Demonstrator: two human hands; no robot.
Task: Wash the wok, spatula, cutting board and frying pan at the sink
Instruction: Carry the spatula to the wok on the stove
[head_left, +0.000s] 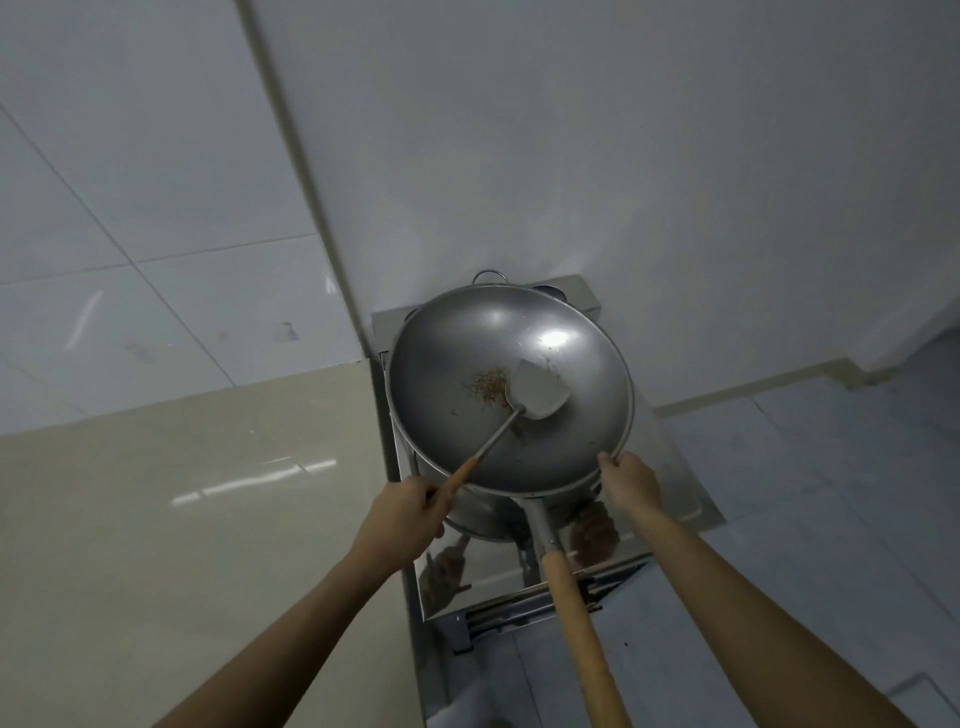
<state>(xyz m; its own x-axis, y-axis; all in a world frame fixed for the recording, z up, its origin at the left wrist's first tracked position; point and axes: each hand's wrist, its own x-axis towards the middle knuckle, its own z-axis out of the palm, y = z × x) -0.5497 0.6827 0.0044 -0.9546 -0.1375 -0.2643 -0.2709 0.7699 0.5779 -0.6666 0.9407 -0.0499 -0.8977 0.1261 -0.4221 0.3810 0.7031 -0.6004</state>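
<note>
A round, dull-grey metal wok (498, 384) with a long wooden handle sits on a shiny steel stove (524, 577) against the wall; brown food scraps (487, 388) cling to its bowl; the left hand (402, 512) grips the wooden-handled metal spatula (535, 391); the right hand (631, 480) pinches the wok's near rim; no writing is legible.

Both arms reach forward, left grip (408, 512) and right grip (631, 480) curled closed.
</note>
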